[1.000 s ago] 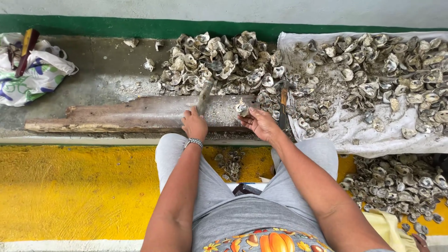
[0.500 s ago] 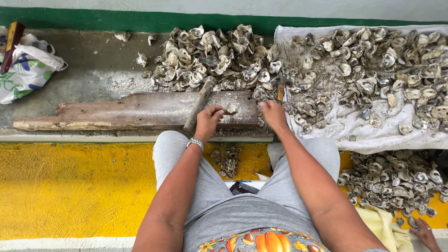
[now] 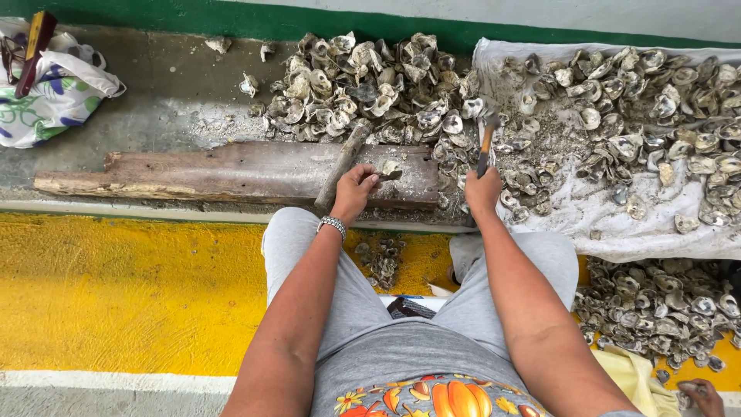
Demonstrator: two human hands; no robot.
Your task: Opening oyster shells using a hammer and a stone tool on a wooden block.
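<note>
My left hand (image 3: pixel 353 191) rests on a worn wooden plank (image 3: pixel 216 171) and pinches a small oyster shell (image 3: pixel 390 170) against it. A rough wooden stick (image 3: pixel 345 158) leans across the plank just under that hand. My right hand (image 3: pixel 482 191) is to the right of the plank's end, closed on the orange handle of a small hammer-like tool (image 3: pixel 485 143). The tool's head points up toward the shells. I sit with grey-trousered knees below the plank.
A heap of empty shells (image 3: pixel 370 85) lies behind the plank. A white cloth (image 3: pixel 587 224) at right holds several more. A printed bag (image 3: pixel 58 96) sits far left. Shells (image 3: pixel 664 309) cover the yellow floor (image 3: pixel 116 301) lower right, near another person's hand (image 3: pixel 698 392).
My left hand let go of the stick and took the shell on the plank. My right hand released the shell, swung right and picked up the orange-handled tool.
</note>
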